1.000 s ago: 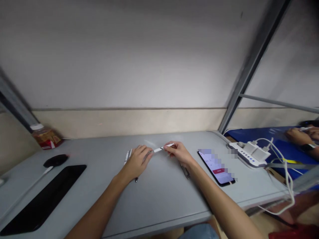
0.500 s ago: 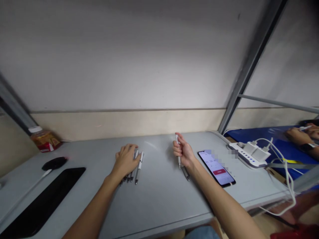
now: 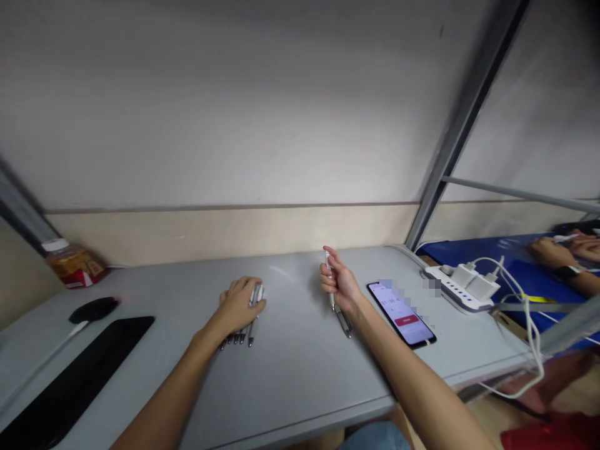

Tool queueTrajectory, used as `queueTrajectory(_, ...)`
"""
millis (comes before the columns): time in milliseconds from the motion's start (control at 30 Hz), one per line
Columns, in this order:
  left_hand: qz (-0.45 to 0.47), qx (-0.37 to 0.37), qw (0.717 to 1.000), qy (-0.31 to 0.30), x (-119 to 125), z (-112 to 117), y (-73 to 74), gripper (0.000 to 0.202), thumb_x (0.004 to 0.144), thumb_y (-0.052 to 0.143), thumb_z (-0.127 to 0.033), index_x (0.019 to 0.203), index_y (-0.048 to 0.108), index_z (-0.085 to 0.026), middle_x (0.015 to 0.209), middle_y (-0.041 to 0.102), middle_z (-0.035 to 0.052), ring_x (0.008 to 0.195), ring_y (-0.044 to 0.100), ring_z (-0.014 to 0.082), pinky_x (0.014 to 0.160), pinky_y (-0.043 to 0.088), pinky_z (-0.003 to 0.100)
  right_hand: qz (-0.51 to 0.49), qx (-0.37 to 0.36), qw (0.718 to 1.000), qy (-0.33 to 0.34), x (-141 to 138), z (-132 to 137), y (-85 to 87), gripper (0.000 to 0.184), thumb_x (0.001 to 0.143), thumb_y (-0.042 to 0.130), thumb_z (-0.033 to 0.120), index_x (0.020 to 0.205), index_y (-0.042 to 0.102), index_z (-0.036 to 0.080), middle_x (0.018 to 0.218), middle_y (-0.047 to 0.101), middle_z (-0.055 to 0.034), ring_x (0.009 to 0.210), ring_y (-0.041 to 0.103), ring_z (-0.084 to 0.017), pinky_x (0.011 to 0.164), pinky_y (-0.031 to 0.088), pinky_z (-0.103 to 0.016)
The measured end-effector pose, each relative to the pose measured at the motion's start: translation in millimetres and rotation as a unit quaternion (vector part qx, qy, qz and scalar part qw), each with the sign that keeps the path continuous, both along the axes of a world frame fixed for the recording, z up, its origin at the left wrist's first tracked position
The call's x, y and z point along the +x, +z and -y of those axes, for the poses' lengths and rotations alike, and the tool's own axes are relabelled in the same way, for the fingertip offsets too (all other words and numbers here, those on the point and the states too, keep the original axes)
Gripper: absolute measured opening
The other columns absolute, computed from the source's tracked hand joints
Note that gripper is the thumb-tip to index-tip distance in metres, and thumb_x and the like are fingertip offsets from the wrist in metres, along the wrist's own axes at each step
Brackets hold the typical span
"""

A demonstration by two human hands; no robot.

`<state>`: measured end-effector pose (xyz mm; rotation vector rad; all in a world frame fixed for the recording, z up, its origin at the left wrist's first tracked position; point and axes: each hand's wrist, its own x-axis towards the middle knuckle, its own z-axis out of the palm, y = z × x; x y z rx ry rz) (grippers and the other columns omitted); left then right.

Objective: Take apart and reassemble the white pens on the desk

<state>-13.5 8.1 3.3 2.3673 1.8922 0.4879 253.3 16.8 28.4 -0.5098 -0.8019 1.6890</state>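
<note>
My left hand (image 3: 238,304) is curved palm-down over several white-and-grey pens (image 3: 252,334) lying side by side on the grey table. Its thumb presses against the rightmost pen, and the hand covers much of the row. Dark pen tips stick out below the palm. My right hand (image 3: 344,286) is closed around another white pen (image 3: 332,302), held roughly upright with the tip down and the thumb at its top end. Beneath this hand lie more pens (image 3: 345,326), partly hidden by the wrist, so I cannot tell how many.
Right of my right forearm lies a phone (image 3: 402,314) with a timer screen. Beyond it are a power strip (image 3: 457,289) and white cables (image 3: 529,337). At left are a black mat-like slab (image 3: 89,375), a black mouse-like object (image 3: 94,309) and a bottle (image 3: 75,265). Another person's hands (image 3: 557,253) show far right.
The rightmost pen has been drawn in under my left hand, closer to the others. My right hand keeps its grip on the upright pen. The view has shifted slightly.
</note>
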Motion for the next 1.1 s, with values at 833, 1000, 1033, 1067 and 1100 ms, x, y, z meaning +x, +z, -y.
queueTrajectory(833,-0.014,-0.007,1.000,-0.020,3.1,6.1,3.4,0.037,0.080,0.045,-0.028,0.115,0.052,-0.024,0.124,0.052,0.0105,0.117,0.043,0.0302,0.091,0.035,0.049,0.742,0.135,0.637,-0.160,15.6,-9.0,-19.5,0.025,0.075,0.063,0.038,0.091,0.074,0.022,0.111,0.059,-0.0117,0.111,0.045,-0.031,0.092,0.031,-0.045)
queueTrajectory(1000,-0.040,0.019,0.999,-0.015,3.8,7.6,4.2,0.040,0.079,0.046,-0.031,0.119,0.050,-0.025,0.128,0.050,0.0100,0.120,0.040,0.0304,0.093,0.032,0.050,0.775,0.101,0.618,-0.091,16.4,-8.1,-14.0,0.036,0.070,0.069,0.035,0.105,0.071,0.029,0.117,0.055,-0.0087,0.115,0.043,-0.030,0.094,0.030,-0.043)
queueTrajectory(1033,-0.046,0.028,0.999,-0.010,3.8,7.6,3.8,0.040,0.079,0.046,-0.033,0.118,0.051,-0.025,0.129,0.050,0.0101,0.120,0.040,0.0307,0.092,0.031,0.051,0.776,0.098,0.618,-0.084,16.3,-8.0,-13.0,0.037,0.070,0.069,0.034,0.106,0.070,0.030,0.118,0.055,-0.0084,0.115,0.044,-0.030,0.093,0.031,-0.043)
queueTrajectory(1067,-0.051,0.036,0.998,-0.005,3.8,7.6,3.4,0.040,0.079,0.047,-0.034,0.118,0.051,-0.025,0.129,0.049,0.0103,0.120,0.039,0.0310,0.092,0.031,0.051,0.776,0.097,0.618,-0.079,16.4,-7.9,-12.2,0.038,0.069,0.069,0.033,0.107,0.070,0.030,0.118,0.054,-0.0084,0.115,0.044,-0.030,0.093,0.032,-0.043)
queueTrajectory(1100,-0.055,0.043,0.998,0.002,3.8,7.6,3.0,0.039,0.079,0.047,-0.035,0.117,0.051,-0.025,0.129,0.049,0.0106,0.120,0.039,0.0312,0.092,0.031,0.051,0.776,0.096,0.619,-0.076,16.5,-7.8,-11.6,0.038,0.069,0.069,0.032,0.107,0.070,0.030,0.117,0.054,-0.0084,0.114,0.045,-0.030,0.092,0.033,-0.042)
